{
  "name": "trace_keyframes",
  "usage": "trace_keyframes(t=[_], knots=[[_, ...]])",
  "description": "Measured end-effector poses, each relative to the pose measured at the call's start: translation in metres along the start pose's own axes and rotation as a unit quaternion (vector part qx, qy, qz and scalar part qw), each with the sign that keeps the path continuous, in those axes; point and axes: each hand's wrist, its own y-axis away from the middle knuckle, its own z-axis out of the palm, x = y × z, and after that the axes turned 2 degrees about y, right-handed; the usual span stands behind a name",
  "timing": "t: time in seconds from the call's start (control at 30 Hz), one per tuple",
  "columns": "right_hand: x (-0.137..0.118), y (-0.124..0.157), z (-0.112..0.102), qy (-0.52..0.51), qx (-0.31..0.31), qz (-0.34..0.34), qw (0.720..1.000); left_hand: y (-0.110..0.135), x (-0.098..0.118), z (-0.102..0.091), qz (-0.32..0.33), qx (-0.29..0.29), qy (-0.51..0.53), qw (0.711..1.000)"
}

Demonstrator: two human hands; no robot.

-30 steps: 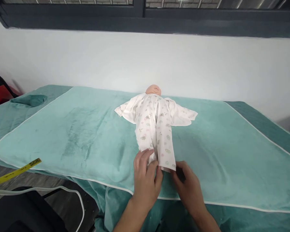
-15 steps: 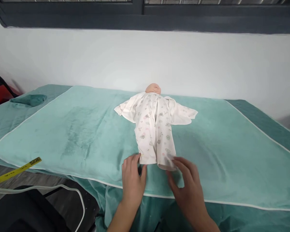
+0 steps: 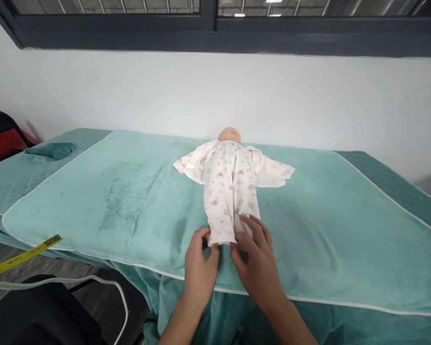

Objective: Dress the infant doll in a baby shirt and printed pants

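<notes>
A baby doll [image 3: 230,134] lies on its back, its head toward the wall. White printed baby clothes [image 3: 222,191] cover its body, with both sleeves spread out sideways. At the lower left corner of the hem, my left hand [image 3: 201,266] pinches the cloth between thumb and fingers. My right hand [image 3: 256,261] is bent over the right lower part, its thumb and a finger closed on the hem near the middle. That right lower part is partly hidden under my fingers. The doll's limbs are covered by the cloth.
A green padded cover [image 3: 136,201] with white piping lies over the bed. A head-sized opening [image 3: 53,151] shows at its left end. A red and black bag [image 3: 3,139], a yellow tag [image 3: 25,256] and a white cable [image 3: 104,281] are at left. Behind stands a white wall [image 3: 215,91].
My right hand has moved left and inward over the lower right part, taking the hem near the middle. My left hand stays at the left hem corner. The view has tilted slightly up.
</notes>
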Motion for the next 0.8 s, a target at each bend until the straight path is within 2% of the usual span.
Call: trace_keyframes(t=[0.17,0.33,0.4,0.47,0.53,0.63,0.73,0.8], knots=[[0.002,0.009,-0.006,-0.023,0.014,0.007,1.0,0.003,0.0,-0.003,0.021,0.012,-0.012,1.0],[0.007,0.019,-0.004,-0.022,-0.009,-0.011,1.0,0.012,-0.001,-0.007,0.123,0.011,-0.089,0.988],[0.011,0.019,-0.01,-0.049,-0.024,-0.01,0.998,0.013,-0.003,-0.014,0.161,-0.001,-0.106,0.981],[0.021,0.014,-0.019,-0.092,-0.028,0.02,0.995,0.006,-0.006,-0.022,0.189,-0.009,-0.099,0.977],[0.038,0.004,-0.026,-0.117,-0.005,0.062,0.991,-0.011,-0.012,-0.03,0.201,-0.002,-0.087,0.976],[0.077,-0.022,-0.023,-0.072,0.024,0.08,0.994,-0.052,-0.022,-0.03,0.194,0.014,-0.133,0.972],[0.116,-0.053,-0.002,0.009,-0.008,0.074,0.997,-0.1,-0.03,-0.015,0.197,0.004,-0.236,0.951],[0.134,-0.073,0.014,0.037,-0.039,0.042,0.998,-0.129,-0.033,0.001,0.202,-0.011,-0.286,0.937]])
